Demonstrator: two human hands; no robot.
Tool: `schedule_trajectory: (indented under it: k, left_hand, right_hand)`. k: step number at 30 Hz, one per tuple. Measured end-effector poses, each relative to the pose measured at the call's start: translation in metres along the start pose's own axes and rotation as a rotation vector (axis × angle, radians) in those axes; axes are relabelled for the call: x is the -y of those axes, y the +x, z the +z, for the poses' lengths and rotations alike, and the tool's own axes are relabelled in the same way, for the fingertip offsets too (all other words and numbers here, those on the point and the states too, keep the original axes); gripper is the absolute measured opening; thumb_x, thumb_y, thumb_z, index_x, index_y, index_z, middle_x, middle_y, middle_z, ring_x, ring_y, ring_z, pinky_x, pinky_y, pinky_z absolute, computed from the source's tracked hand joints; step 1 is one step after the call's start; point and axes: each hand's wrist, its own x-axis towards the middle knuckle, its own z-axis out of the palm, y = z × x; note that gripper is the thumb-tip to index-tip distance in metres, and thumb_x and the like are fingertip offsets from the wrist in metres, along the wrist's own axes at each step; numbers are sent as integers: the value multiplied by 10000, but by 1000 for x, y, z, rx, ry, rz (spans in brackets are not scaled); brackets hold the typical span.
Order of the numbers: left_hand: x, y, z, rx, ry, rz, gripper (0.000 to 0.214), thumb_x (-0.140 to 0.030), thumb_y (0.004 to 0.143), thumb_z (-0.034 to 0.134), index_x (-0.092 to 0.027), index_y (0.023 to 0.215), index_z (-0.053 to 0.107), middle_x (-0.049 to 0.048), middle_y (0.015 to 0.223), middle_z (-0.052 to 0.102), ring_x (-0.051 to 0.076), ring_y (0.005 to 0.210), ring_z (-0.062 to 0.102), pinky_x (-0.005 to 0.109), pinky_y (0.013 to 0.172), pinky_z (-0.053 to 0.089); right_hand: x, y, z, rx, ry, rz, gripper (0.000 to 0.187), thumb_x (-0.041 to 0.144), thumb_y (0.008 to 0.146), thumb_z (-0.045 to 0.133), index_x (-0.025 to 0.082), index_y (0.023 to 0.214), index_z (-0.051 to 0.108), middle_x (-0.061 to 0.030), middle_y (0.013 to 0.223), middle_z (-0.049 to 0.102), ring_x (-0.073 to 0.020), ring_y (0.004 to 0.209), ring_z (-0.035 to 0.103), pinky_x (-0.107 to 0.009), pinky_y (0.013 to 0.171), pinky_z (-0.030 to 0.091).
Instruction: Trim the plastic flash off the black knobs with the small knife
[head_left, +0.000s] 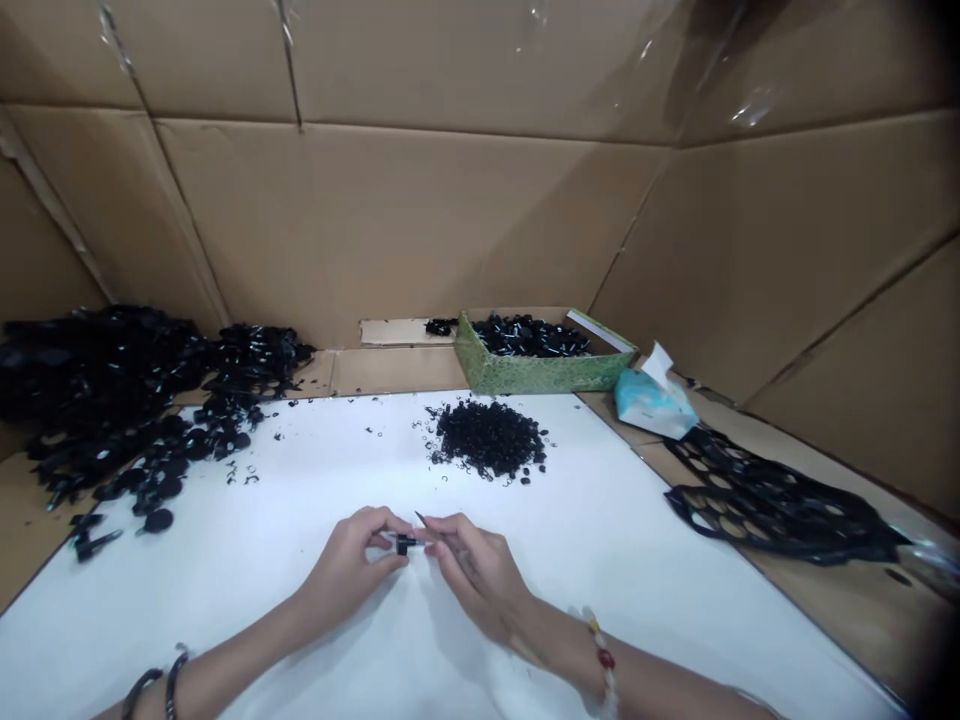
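My left hand (346, 556) is closed, pinching a small black knob-like part (403, 545) with a thin shiny shaft pointing right. My right hand (480, 572) meets it from the other side, its fingertips at the shaft's end. A slim, dark, pointed tool (421, 519) sticks out above the right fingers; most of it is hidden in the hand, so its exact kind does not show. Both hands are just above the white tabletop (315, 660). Beyond them lies a heap of tiny black rings and bits (491, 438).
Black discs and shafted parts (161, 460) are piled at the left. At the back stands a green box (540, 375) of black parts. A blue tissue pack (652, 400) and black mesh-like pieces (787, 500) lie at the right. Cardboard walls (450, 220) enclose the table.
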Motion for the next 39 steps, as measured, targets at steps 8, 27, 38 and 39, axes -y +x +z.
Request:
schedule_trajectory:
  k: [8, 27, 38, 39]
  left_hand:
    - [8, -1, -2, -76, 137, 22, 130, -177, 651, 681, -231, 763, 643, -6, 733, 593, 166, 644, 471, 258, 618, 355]
    - [-2, 1, -4, 5, 305, -41, 101, -242, 728, 603, -201, 819, 592, -13, 751, 566, 137, 644, 455, 249, 614, 354]
    - [-1, 2, -3, 1, 316, -30, 106, -272, 728, 603, -197, 801, 586, -14, 715, 533, 135, 630, 431, 246, 604, 339]
    - [-2, 2, -3, 2, 312, -35, 102, -262, 725, 604, -197, 802, 585, -15, 716, 529, 134, 630, 428, 246, 607, 337]
  right_hand:
    - [-6, -7, -4, 134, -338, -370, 140, 108, 826, 347, 186, 886, 446, -31, 731, 545, -133, 601, 495, -238, 543, 401]
    - [-6, -5, 1, 179, -546, -420, 160, 70, 804, 353, 183, 869, 445, -15, 704, 512, -130, 619, 482, -217, 529, 365]
    - [4, -2, -3, 235, -456, -380, 144, 60, 822, 335, 179, 829, 416, -18, 707, 491, -129, 616, 461, -227, 539, 379]
    - [3, -2, -3, 235, -454, -379, 142, 63, 825, 335, 178, 836, 417, -22, 715, 493, -130, 623, 465, -227, 542, 383]
